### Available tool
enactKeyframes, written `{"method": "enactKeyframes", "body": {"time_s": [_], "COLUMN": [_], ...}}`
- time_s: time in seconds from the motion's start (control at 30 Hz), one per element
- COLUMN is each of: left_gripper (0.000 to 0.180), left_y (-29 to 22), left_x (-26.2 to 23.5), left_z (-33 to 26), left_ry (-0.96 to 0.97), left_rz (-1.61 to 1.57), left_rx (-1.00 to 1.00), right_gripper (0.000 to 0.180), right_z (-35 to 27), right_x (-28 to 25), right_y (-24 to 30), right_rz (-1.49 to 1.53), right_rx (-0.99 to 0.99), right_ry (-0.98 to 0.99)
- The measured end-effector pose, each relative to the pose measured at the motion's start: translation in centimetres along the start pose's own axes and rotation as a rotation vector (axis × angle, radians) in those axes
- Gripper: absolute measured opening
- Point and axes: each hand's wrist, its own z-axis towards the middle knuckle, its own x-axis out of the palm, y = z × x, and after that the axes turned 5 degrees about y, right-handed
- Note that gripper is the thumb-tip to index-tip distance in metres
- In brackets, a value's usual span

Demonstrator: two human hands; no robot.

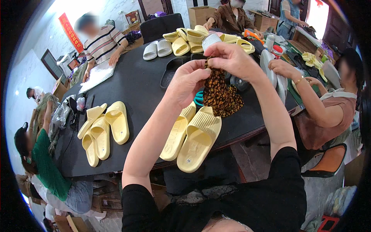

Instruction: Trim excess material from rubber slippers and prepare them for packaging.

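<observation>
Between my two raised hands hangs a brown-and-black patterned piece of fabric (222, 94). Its top edge is pinched by my left hand (189, 79), fingers closed, and by my right hand (231, 62), thumb against fingertips. Below the cloth, a pair of pale yellow slide sandals (199, 141) lies at the table's near edge, toes pointing away from me. The cloth covers a little of the right sandal's strap. Behind my left wrist shows part of a black sandal (170, 71), and a teal item (198, 98) peeks out beside the cloth.
Several yellow slides (102, 129) lie to the left on the dark table (139, 85). More yellow and grey slides (181, 44) are heaped at the far side. Co-workers sit around the table; one at the right (324, 100) reaches close to my right arm. Boxes stand behind.
</observation>
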Motion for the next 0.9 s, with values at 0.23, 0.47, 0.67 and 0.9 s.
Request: {"method": "enactKeyframes", "body": {"time_s": [0.23,0.47,0.67,0.9], "left_gripper": [0.016,0.011,0.015,0.011], "left_y": [0.3,1.2,1.7,4.3], "left_x": [-0.4,-0.4,1.7,2.5], "left_z": [1.0,3.7,4.2,2.4], "left_ry": [-0.027,-0.132,-0.295,-0.158], "left_rz": [0.14,0.324,0.606,1.044], "left_rx": [0.018,0.072,0.419,0.722], "right_gripper": [0.03,0.017,0.018,0.028], "right_z": [-0.5,-1.9,-2.6,3.2], "right_x": [-2.2,2.0,2.5,-1.9], "right_y": [-0.9,3.6,-2.6,-16.1], "right_rz": [-0.043,0.254,-0.35,-0.237], "right_rx": [0.055,-0.072,-0.013,-0.118], "right_ry": [0.03,-0.218,-0.266,0.192]}}
